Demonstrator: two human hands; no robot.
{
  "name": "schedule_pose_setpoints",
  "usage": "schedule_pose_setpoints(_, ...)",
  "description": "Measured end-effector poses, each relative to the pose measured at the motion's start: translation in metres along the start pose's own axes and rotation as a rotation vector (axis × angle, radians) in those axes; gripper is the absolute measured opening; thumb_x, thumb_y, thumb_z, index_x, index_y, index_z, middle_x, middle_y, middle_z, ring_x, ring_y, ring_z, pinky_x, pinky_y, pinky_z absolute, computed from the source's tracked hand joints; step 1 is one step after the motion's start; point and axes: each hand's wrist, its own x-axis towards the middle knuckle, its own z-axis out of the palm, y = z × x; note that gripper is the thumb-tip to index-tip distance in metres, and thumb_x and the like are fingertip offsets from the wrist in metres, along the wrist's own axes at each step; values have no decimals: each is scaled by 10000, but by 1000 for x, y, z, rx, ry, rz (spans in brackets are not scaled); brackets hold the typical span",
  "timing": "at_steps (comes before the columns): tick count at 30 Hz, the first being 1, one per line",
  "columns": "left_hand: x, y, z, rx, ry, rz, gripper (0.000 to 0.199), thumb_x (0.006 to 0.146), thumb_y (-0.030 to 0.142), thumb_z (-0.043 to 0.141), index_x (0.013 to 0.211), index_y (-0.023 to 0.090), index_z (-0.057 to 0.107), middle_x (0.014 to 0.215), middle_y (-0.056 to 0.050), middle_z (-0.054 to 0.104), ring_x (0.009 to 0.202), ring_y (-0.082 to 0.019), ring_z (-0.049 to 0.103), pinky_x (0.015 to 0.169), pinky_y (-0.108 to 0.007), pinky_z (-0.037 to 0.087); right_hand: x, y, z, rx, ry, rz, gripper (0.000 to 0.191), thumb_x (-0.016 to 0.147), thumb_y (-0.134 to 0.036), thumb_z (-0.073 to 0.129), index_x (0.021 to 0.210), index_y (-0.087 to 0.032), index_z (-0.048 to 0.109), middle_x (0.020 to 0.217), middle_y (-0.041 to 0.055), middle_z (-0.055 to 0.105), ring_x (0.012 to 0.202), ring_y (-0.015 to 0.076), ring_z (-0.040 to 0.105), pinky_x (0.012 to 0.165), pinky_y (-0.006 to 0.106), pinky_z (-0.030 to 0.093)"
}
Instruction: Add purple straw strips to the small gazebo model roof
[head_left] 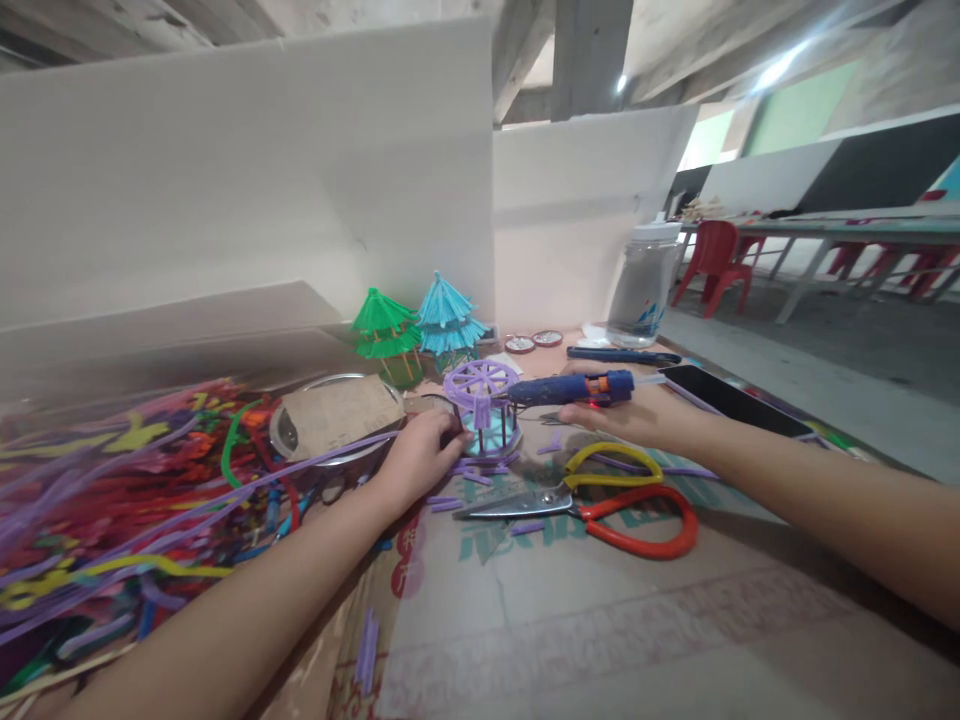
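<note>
A small purple pavilion model (481,383), made of pipe cleaners with a spoked round top, dark posts and a pale blue base, stands on the cardboard. My left hand (424,450) is closed at its left side, fingertips gripping the lower edge. In my right hand (626,412) is a blue hot glue gun (559,388), its nozzle pointing left at the model's top rim. A clear glue stick pokes out of its back end. Short purple pipe-cleaner pieces (476,478) lie around the base. Scissors (555,502) with yellow and red handles lie open in front.
Pipe cleaners (150,480) in many colours are heaped at left, beside a round metal tin (285,437). Green (386,325) and blue (446,315) roofed models stand behind. A water bottle (643,285), a blue cutter (622,355) and a phone (731,400) sit at right.
</note>
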Motion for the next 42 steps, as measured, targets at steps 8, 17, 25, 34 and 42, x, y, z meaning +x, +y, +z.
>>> schedule_pose_setpoints(8,-1,-1,1,12,18,-9,232,897,329,527,714,187,532,771,-40,591,757,-195,562,710,-307,430,-3,14,-17,164,-304,-17,281,815,-468,664,937,-215,654,814,10,689,754,175,635,683,295,499)
schedule_pose_setpoints(17,-3,-3,4,-3,32,9,231,905,322,510,712,196,521,772,-41,600,772,-204,574,719,-317,431,19,44,-7,572,48,342,328,824,-487,637,845,-163,687,869,78,744,806,190,697,827,340,553)
schedule_pose_setpoints(25,-2,-5,6,-15,16,5,235,912,330,490,741,188,567,814,-66,626,816,-225,589,770,-349,454,72,94,19,316,91,454,289,728,-380,770,903,-157,719,856,74,759,873,235,684,796,336,558)
schedule_pose_setpoints(34,0,-7,9,-38,23,21,215,904,306,516,744,182,587,844,-81,649,835,-225,602,776,-345,457,94,138,46,42,0,510,329,909,-361,614,1159,-147,614,1152,88,641,996,234,631,848,406,539)
schedule_pose_setpoints(42,-1,-3,7,-23,39,25,198,901,313,536,774,176,602,831,-72,657,831,-221,600,758,-329,443,85,147,37,-51,-6,491,365,693,-367,800,947,-129,691,912,106,732,870,260,647,767,326,494)
